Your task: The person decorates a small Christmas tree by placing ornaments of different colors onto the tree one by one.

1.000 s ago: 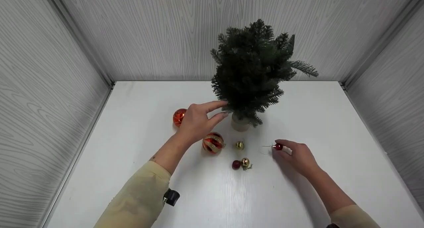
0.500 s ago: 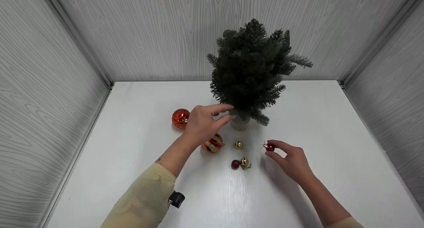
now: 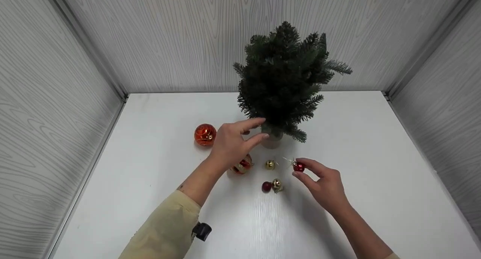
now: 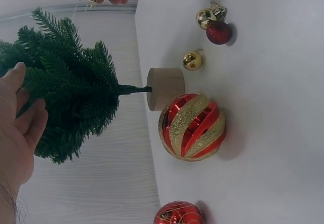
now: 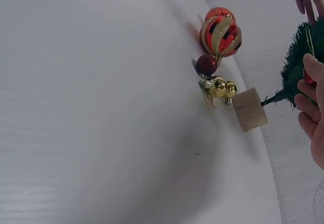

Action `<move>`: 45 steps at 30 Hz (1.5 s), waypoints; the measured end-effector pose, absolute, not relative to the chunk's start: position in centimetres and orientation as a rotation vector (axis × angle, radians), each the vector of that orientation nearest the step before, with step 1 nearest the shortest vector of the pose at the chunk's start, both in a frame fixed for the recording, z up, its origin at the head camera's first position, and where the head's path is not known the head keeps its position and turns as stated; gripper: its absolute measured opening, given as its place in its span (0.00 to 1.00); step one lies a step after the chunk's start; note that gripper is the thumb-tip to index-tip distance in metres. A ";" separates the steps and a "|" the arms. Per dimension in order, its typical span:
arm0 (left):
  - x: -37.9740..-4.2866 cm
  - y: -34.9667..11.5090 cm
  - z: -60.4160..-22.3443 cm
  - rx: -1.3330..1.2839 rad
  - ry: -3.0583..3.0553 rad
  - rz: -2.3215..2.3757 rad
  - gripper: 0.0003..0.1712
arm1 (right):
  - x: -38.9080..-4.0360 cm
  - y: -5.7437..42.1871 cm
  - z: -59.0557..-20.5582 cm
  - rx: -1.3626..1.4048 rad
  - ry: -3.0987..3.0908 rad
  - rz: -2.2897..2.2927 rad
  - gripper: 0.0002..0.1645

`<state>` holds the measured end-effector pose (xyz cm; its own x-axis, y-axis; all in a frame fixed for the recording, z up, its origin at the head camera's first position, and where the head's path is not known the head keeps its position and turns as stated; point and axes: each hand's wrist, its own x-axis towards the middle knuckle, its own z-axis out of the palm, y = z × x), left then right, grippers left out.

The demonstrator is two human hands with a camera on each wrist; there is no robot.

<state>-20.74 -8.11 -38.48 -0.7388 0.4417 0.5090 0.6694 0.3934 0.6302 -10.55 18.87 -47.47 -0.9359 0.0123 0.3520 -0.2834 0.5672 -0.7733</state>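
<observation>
A small artificial Christmas tree (image 3: 282,74) stands on a round pale base (image 4: 167,88). At its lower left branches is my left hand (image 3: 230,144), thumb and index finger apart; the left wrist view shows no grip, though contact with the needles is hard to tell. My right hand (image 3: 326,184) pinches a small shiny red bauble (image 3: 299,167) by its sides, in front of the tree and to the right. A thin thread loop (image 4: 76,12) hangs from the bauble's gold cap.
Left of the tree base lie a red-and-gold striped ball (image 4: 195,127), partly behind my left hand in the head view, and an orange-red ball (image 3: 205,134). Nearer the front are a gold bauble (image 3: 270,164), another gold one (image 3: 277,184) and a dark red one (image 3: 266,187).
My right hand has moved left with the red bauble, towards the tree. The left hand has shifted slightly right. The tree's crown has moved a little left, its right branch now higher.
</observation>
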 end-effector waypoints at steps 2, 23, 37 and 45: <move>-20.4 -8.4 -38.6 -0.961 -2.376 -1.294 0.24 | -10.5 18.4 -47.3 0.249 -2.436 1.324 0.21; -17.5 -8.0 -39.4 -0.973 -2.421 -1.590 0.10 | -10.6 14.1 -46.0 0.321 -2.140 1.158 0.25; -17.4 -8.2 -38.8 -0.982 -2.435 -1.501 0.05 | -10.7 12.9 -45.7 0.366 -2.184 1.257 0.23; -17.9 -9.4 -38.2 -1.065 -2.466 -1.204 0.06 | -11.6 12.2 -44.4 0.342 -2.210 1.297 0.15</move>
